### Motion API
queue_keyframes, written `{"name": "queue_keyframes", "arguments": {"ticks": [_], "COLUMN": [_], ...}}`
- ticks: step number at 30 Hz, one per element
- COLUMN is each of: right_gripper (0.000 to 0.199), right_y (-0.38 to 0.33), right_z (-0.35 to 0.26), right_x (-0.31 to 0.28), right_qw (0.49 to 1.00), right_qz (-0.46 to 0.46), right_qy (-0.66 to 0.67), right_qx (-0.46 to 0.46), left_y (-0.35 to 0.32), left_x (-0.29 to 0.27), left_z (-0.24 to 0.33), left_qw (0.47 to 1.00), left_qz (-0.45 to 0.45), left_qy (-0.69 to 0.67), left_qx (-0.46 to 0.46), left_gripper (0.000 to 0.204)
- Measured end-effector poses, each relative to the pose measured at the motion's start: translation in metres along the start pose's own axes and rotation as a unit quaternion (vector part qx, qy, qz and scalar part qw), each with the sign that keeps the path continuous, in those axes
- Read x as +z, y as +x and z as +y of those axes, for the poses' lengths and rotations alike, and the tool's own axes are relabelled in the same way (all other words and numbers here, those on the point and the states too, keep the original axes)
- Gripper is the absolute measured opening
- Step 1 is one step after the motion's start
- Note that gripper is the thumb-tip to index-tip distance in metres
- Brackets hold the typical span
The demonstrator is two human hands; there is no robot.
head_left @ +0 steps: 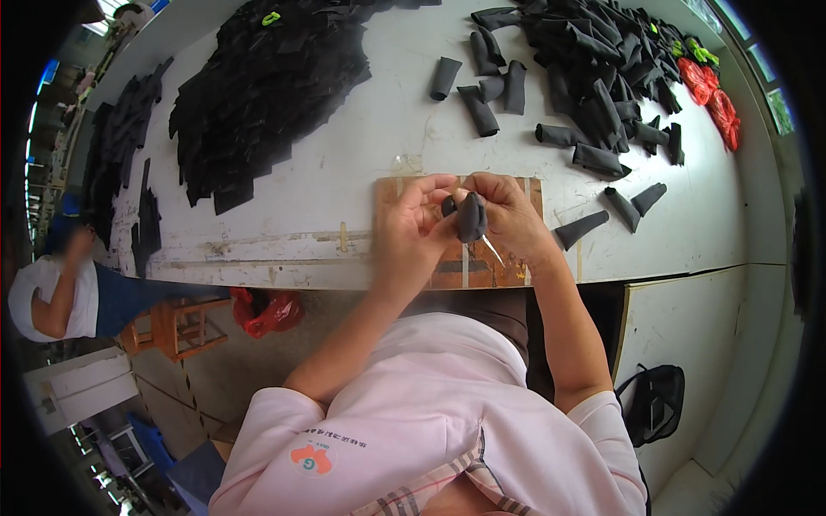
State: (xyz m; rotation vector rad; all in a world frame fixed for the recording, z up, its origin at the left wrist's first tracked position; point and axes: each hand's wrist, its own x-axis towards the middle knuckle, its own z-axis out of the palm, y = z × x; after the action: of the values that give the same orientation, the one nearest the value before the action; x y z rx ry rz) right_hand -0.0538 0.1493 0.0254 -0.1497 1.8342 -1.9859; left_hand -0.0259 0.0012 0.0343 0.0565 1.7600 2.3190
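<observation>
Above a brown board [443, 275] at the near edge of the white table [327, 185], both hands meet around a dark fabric piece [471, 219]. The left hand [417, 219] holds its left side in a narrow grip, fingers curled and thumb toward the fabric. The right hand [509, 211] pinches close to its far end, fingertips almost together; they partly hide the contact. A thin pointed tool [494, 250] sticks out just below the right hand, toward the near side; whether the fingers hold it, I cannot tell.

On the far left of the table lies a broad heap of flat dark pieces [267, 95], with a small yellow-green item [271, 18] on top. Dark strips [129, 129] line the left edge. At the far right, rolled dark pieces [594, 52] form a pile beside a red plastic bag [721, 112]; several loose rolls lie nearer, right of the board. Beyond the table's left end, a person [64, 297] is beside a wooden stool [185, 331].
</observation>
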Motion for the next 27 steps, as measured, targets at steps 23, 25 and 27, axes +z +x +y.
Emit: {"name": "queue_keyframes", "arguments": {"ticks": [23,25,27], "right_gripper": [0.011,0.009,0.007], "right_y": [-0.025,-0.025,-0.02], "right_z": [0.004,0.015,0.042], "right_x": [0.006,0.003,-0.003], "right_qw": [0.866,0.877,0.927], "right_qz": [0.115,0.099,0.085], "right_qy": [-0.41,-0.373,-0.291], "right_qx": [-0.261,-0.287,-0.221], "left_y": [0.014,0.013,0.018], "left_x": [0.007,0.01,0.009], "left_z": [0.021,0.019,0.001], "left_qw": [0.993,0.99,0.975], "left_qz": [-0.107,-0.107,-0.109], "left_qy": [-0.024,0.052,0.172], "left_qx": [0.052,0.078,0.093], "left_gripper": [0.009,0.007,0.006]}}
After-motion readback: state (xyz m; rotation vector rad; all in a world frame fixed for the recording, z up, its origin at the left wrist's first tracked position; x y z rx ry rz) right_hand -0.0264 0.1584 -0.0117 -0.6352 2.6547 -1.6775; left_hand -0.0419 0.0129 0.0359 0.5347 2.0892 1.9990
